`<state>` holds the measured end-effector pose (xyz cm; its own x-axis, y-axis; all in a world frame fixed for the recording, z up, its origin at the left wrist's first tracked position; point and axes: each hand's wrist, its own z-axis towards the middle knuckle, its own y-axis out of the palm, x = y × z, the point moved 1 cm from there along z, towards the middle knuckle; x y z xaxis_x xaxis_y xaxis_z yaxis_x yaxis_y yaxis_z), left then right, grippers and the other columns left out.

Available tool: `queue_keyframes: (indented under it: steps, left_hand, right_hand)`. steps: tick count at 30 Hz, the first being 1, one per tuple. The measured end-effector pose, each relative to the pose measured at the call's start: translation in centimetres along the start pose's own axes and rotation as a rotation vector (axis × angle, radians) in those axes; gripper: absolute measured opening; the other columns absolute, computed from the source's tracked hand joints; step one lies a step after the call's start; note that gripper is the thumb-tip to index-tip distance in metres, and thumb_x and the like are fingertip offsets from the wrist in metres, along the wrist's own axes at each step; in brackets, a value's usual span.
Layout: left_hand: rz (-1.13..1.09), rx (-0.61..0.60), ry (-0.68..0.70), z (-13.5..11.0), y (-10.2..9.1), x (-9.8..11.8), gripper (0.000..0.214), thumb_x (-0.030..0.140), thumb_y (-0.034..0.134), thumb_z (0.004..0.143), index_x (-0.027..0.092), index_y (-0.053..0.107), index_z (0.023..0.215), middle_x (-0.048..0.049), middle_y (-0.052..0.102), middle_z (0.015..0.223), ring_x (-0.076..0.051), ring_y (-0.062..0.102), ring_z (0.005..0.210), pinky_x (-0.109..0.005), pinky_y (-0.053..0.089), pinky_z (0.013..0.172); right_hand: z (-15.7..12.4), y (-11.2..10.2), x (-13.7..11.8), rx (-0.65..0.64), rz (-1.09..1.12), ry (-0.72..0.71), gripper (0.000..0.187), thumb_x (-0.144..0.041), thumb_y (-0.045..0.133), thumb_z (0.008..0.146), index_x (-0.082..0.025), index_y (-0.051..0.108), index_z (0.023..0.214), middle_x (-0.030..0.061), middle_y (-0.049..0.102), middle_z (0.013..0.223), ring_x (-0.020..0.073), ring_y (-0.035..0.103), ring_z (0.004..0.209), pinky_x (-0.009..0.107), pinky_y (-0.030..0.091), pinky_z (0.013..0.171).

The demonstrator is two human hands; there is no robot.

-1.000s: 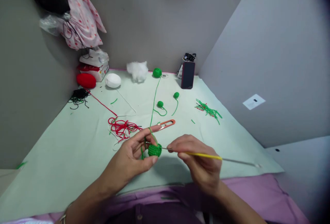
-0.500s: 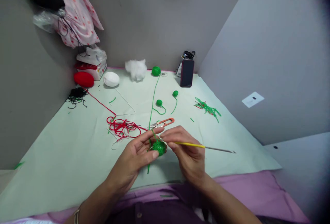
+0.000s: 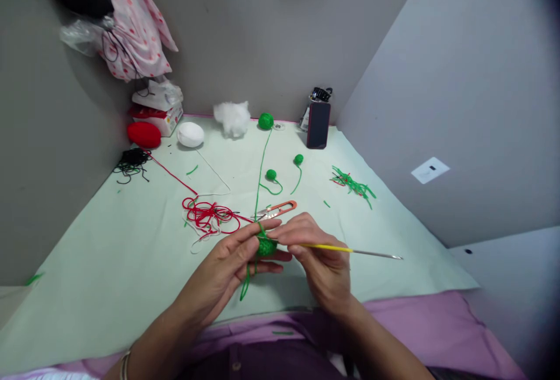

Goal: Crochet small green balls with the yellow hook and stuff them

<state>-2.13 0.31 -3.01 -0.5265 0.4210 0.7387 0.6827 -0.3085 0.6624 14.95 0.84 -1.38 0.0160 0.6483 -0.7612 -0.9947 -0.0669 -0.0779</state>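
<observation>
Small, rounded green piece (image 3: 266,246) of bumpy stitches, low over the near half of the table, in the left hand (image 3: 231,254). Slim, straight hook (image 3: 328,247) with a smooth yellow grip and bare metal at either end. Thin green yarn (image 3: 261,170) from the piece back to a tight round green ball (image 3: 265,121), plus a loose loop (image 3: 245,287) below the left palm.

Left hand clamped on the piece between thumb and fingers, with yarn across the forefinger and the lower fingers spread apart beneath. Right hand (image 3: 321,263) closed in a pinch on the hook, close beside the left; near tip of the hook at the top of the piece, exact point of entry too small to tell.

Just beyond the fingers, snips (image 3: 286,207) with an orange handle; to their left, a loose red tangle (image 3: 212,217) with white strands. Farther back, two little green balls (image 3: 271,175) with tails, a smooth white ball (image 3: 191,134), a red ball (image 3: 144,134), and airy white fluff (image 3: 233,119).

Pale, faintly creased cloth (image 3: 131,252) over the table. Upright dark phone (image 3: 318,126) near the corner, plain grey walls (image 3: 280,30) behind, white socket plate (image 3: 430,170) at right, pink spotted fabric (image 3: 135,30) hanging at upper left.
</observation>
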Motion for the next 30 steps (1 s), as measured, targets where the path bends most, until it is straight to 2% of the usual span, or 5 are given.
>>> queue_keyframes:
  steps: [4,8,17,25,30]
  left_hand:
    - [0.064,0.032,0.01,-0.1,0.1,0.1,0.035,0.032,0.084,0.086,0.037,0.08,0.12,-0.0022,0.082,0.113,-0.017,0.076,0.092,-0.027,0.056,0.083]
    - [0.175,0.074,0.033,-0.3,-0.2,0.4,0.037,0.04,0.083,0.086,0.037,0.079,0.123,-0.0028,0.079,0.122,-0.015,0.071,0.09,-0.025,0.052,0.079]
    - [0.158,0.087,0.024,-0.1,-0.6,0.1,0.045,0.03,0.09,0.077,0.033,0.081,0.121,-0.0038,0.079,0.103,-0.017,0.066,0.091,-0.026,0.049,0.082]
    - [0.148,0.079,0.04,0.1,-0.4,0.3,0.057,0.025,0.093,0.074,0.036,0.076,0.129,0.0022,0.065,0.088,-0.011,0.059,0.084,-0.022,0.047,0.081]
    - [0.139,0.141,0.085,-0.1,-0.2,-0.1,0.061,0.029,0.085,0.085,0.041,0.066,0.141,0.0015,0.066,0.1,-0.012,0.061,0.096,-0.021,0.048,0.082]
  right_hand:
    - [0.1,0.0,-0.1,-0.023,0.005,-0.004,0.016,-0.027,0.065,0.102,-0.029,0.081,0.104,0.0038,0.084,0.095,0.0213,0.075,0.089,0.041,0.056,0.087]
    - [0.1,-0.1,-0.1,-0.013,0.053,0.021,0.015,-0.026,0.066,0.102,-0.028,0.08,0.104,0.0027,0.084,0.096,0.0196,0.073,0.089,0.038,0.054,0.086]
    - [-0.6,0.1,0.2,-0.05,0.053,0.018,0.016,-0.024,0.067,0.1,-0.029,0.081,0.108,0.0048,0.08,0.097,0.0204,0.071,0.092,0.038,0.055,0.082]
    - [-0.6,0.2,0.0,-0.053,-0.045,0.007,0.015,-0.022,0.066,0.1,-0.028,0.08,0.105,0.0042,0.074,0.086,0.0191,0.069,0.081,0.033,0.058,0.068]
    - [-1.7,0.7,0.1,-0.068,-0.504,-0.321,0.03,-0.01,0.061,0.099,-0.025,0.077,0.12,0.0082,0.072,0.103,0.0202,0.067,0.094,0.036,0.06,0.077]
